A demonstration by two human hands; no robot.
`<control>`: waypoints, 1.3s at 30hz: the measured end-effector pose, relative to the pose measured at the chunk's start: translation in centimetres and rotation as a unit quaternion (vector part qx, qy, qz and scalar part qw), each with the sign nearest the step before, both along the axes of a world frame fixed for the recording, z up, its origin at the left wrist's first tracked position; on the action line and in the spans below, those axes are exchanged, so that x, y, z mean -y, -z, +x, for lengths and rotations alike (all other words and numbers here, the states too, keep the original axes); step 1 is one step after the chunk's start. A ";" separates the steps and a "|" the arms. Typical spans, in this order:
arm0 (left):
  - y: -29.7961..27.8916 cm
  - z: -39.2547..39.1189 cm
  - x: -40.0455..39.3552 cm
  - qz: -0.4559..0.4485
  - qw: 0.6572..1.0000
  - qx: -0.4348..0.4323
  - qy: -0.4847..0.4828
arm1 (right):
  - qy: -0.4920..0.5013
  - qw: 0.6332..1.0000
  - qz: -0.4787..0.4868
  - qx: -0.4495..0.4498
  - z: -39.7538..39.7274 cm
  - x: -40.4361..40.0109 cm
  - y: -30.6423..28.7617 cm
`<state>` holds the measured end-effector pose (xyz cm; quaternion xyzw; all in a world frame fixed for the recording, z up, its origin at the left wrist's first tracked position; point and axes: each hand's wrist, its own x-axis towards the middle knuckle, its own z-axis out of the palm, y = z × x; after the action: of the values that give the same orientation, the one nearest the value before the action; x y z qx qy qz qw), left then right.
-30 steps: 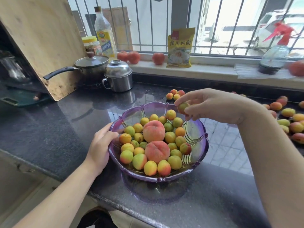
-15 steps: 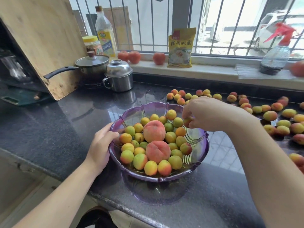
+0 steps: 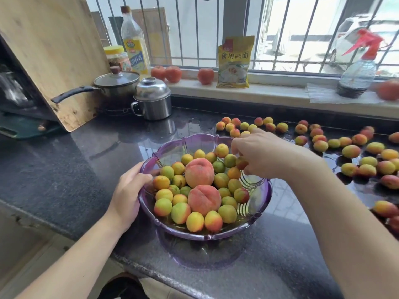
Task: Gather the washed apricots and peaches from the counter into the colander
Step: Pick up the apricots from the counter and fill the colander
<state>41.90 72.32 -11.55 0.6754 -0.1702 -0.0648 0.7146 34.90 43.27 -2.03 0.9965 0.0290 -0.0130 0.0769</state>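
With my left hand (image 3: 129, 190) clamped on the colander (image 3: 257, 214) rim to steady it, I lower the apricot (image 3: 241, 163) pinched in my right hand (image 3: 263, 156) onto the pile inside before releasing, preventing bruising.

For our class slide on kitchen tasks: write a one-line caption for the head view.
Left hand steadies the purple colander while right hand lowers an apricot in.

- Bright daylight enters through the barred window (image 3: 280, 33), overexposing the view outside.
- The wet black counter (image 3: 64, 169) mirrors the panes as pale glare.
- Wide-angle distortion bends the edges; far-right fruit looks soft.
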 end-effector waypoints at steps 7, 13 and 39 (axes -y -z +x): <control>-0.2 -0.1 0.0 -0.002 1.000 -0.004 -0.001 | 0.016 0.979 0.204 -0.017 -0.8 2.1 -2.1; -0.1 0.0 0.1 -0.004 1.000 -0.005 -0.007 | 0.147 0.889 0.378 0.213 1.6 7.1 0.9; 0.2 0.4 0.0 0.005 1.000 0.009 -0.009 | 0.215 0.775 0.525 0.279 0.6 7.1 3.4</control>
<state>42.29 72.35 -11.71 0.6807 -0.1706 -0.0528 0.7104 35.49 36.20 -5.38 0.8225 -0.2065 0.2665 -0.4580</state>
